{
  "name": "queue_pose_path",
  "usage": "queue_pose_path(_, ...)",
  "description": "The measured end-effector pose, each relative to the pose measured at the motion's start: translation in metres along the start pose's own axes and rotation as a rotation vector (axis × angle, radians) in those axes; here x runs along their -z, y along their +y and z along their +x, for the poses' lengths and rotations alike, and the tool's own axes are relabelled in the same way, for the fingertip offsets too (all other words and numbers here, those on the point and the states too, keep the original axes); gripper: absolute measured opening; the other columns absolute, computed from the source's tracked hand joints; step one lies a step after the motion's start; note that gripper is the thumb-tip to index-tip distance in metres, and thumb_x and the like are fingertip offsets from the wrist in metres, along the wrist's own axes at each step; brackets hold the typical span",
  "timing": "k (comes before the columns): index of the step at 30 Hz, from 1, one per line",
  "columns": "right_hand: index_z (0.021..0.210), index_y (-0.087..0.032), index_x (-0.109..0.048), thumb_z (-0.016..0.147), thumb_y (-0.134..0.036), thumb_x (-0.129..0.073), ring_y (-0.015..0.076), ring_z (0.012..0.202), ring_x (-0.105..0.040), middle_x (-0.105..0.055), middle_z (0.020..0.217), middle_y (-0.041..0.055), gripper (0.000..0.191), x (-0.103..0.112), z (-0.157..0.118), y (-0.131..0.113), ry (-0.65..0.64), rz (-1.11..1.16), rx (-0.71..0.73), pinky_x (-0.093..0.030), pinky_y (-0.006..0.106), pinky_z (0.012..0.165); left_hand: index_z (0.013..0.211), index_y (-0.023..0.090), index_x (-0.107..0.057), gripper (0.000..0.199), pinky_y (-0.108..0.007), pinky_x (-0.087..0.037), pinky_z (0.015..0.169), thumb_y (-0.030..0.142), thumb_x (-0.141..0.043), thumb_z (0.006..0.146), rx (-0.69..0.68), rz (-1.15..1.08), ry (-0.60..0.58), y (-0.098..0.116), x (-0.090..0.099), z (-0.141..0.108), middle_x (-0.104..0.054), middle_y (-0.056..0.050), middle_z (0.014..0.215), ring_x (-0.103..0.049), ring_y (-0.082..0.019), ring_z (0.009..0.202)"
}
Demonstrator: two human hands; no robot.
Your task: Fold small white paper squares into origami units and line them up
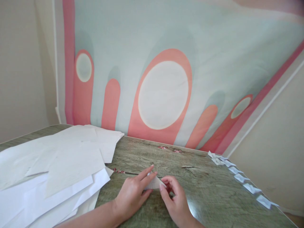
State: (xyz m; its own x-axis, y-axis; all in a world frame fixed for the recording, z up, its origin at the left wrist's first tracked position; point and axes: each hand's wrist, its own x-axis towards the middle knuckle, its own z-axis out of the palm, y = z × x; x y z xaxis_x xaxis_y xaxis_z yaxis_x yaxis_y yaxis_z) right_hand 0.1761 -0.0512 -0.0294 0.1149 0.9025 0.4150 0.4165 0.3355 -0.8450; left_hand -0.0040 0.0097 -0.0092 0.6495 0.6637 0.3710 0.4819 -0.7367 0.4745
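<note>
A small folded piece of white paper (155, 183), roughly triangular, is between my two hands at the front middle of the table. The fingers of my left hand (131, 193) lie over its left part, with the thumb along the lower edge. My right hand (175, 198) pinches the pointed right corner between thumb and forefinger, its other fingers curled in. Part of the paper is hidden under the left fingers.
Loose white sheets (76, 152) lie in an overlapping pile on the left of the wood-patterned table (201, 183). Along the right edge runs a row of several small folded papers (252, 189). Behind the table hangs a green and pink printed backdrop (204, 63).
</note>
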Motion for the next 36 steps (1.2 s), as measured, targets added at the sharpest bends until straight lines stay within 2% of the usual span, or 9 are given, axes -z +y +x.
queue_pose_path(3, 0.111, -0.021, -0.046, 0.081, -0.030, -0.060, 0.0132, 0.063, -0.055, -0.060, 0.086, 0.0024, 0.035, -0.002, 0.000, 0.001, -0.025, 0.080, -0.020, -0.046, 0.023, 0.057, 0.128, 0.034, -0.046, 0.056, -0.034, -0.046, 0.095, 0.012, -0.055, 0.077, 0.030, -0.138, 0.044, 0.001, 0.000, 0.001, -0.041, 0.000, 0.141, -0.051, -0.021, 0.118)
queue_pose_path(5, 0.117, -0.021, -0.043, 0.080, -0.030, -0.061, 0.0133, 0.061, -0.055, -0.059, 0.081, 0.0009, 0.042, -0.003, 0.000, 0.000, -0.056, 0.094, -0.038, -0.046, 0.023, 0.055, 0.126, 0.032, -0.049, 0.055, -0.030, -0.052, 0.086, 0.012, -0.056, 0.075, 0.073, -0.264, 0.056, 0.002, -0.001, 0.002, -0.042, -0.002, 0.140, -0.049, -0.022, 0.120)
queue_pose_path(8, 0.113, -0.019, -0.046, 0.081, -0.030, -0.060, 0.0140, 0.061, -0.054, -0.056, 0.072, -0.0011, 0.037, -0.002, 0.001, -0.003, -0.102, 0.059, -0.065, -0.045, 0.023, 0.056, 0.124, 0.029, -0.051, 0.056, -0.023, -0.055, 0.067, 0.011, -0.058, 0.072, 0.139, -0.425, 0.043, 0.005, 0.000, 0.005, -0.044, -0.003, 0.139, -0.048, -0.023, 0.119)
queue_pose_path(12, 0.097, -0.018, -0.054, 0.082, -0.033, -0.058, 0.0138, 0.061, -0.052, -0.055, 0.071, -0.0009, 0.021, 0.001, 0.001, -0.008, -0.142, -0.001, -0.044, -0.044, 0.024, 0.059, 0.122, 0.029, -0.054, 0.056, -0.022, -0.054, 0.063, 0.009, -0.060, 0.069, 0.192, -0.525, 0.025, 0.008, 0.000, 0.007, -0.046, -0.004, 0.137, -0.051, -0.023, 0.114)
queue_pose_path(14, 0.093, -0.018, -0.055, 0.084, -0.032, -0.056, 0.0141, 0.064, -0.052, -0.056, 0.072, -0.0002, 0.017, 0.002, 0.000, -0.010, -0.142, -0.025, -0.012, -0.043, 0.024, 0.061, 0.121, 0.029, -0.054, 0.055, -0.022, -0.054, 0.063, 0.011, -0.061, 0.070, 0.209, -0.564, 0.018, 0.010, 0.000, 0.006, -0.046, -0.004, 0.136, -0.052, -0.023, 0.112)
queue_pose_path(20, 0.097, -0.019, -0.056, 0.087, -0.031, -0.051, 0.0161, 0.074, -0.056, -0.061, 0.082, 0.0023, 0.016, 0.003, 0.000, -0.006, -0.130, -0.042, 0.019, -0.044, 0.025, 0.070, 0.124, 0.029, -0.051, 0.054, -0.025, -0.055, 0.073, 0.015, -0.063, 0.073, 0.217, -0.633, 0.004, 0.011, -0.006, 0.003, -0.045, -0.005, 0.136, -0.053, -0.022, 0.112)
queue_pose_path(24, 0.095, -0.019, -0.057, 0.087, -0.031, -0.051, 0.0160, 0.072, -0.055, -0.060, 0.079, 0.0019, 0.015, 0.003, 0.000, -0.005, -0.130, -0.058, 0.029, -0.044, 0.025, 0.068, 0.125, 0.029, -0.049, 0.055, -0.028, -0.054, 0.080, 0.015, -0.063, 0.074, 0.196, -0.694, -0.002, 0.010, -0.009, 0.002, -0.045, -0.005, 0.136, -0.054, -0.022, 0.112)
queue_pose_path(29, 0.094, -0.020, -0.058, 0.087, -0.029, -0.051, 0.0149, 0.067, -0.055, -0.060, 0.079, 0.0019, 0.013, 0.003, 0.002, -0.009, -0.141, -0.047, 0.061, -0.043, 0.023, 0.062, 0.126, 0.025, -0.048, 0.057, -0.035, -0.045, 0.097, 0.015, -0.066, 0.073, 0.175, -0.710, 0.003, 0.008, -0.008, 0.003, -0.052, -0.005, 0.131, -0.054, -0.022, 0.113)
queue_pose_path(36, 0.099, -0.021, -0.059, 0.087, -0.027, -0.052, 0.0151, 0.067, -0.056, -0.062, 0.082, 0.0023, 0.015, 0.003, 0.003, -0.009, -0.145, -0.017, 0.058, -0.044, 0.024, 0.062, 0.124, 0.022, -0.047, 0.056, -0.036, -0.047, 0.095, 0.016, -0.067, 0.073, 0.224, -0.825, -0.027, 0.011, -0.006, 0.004, -0.061, -0.005, 0.120, -0.059, -0.022, 0.108)
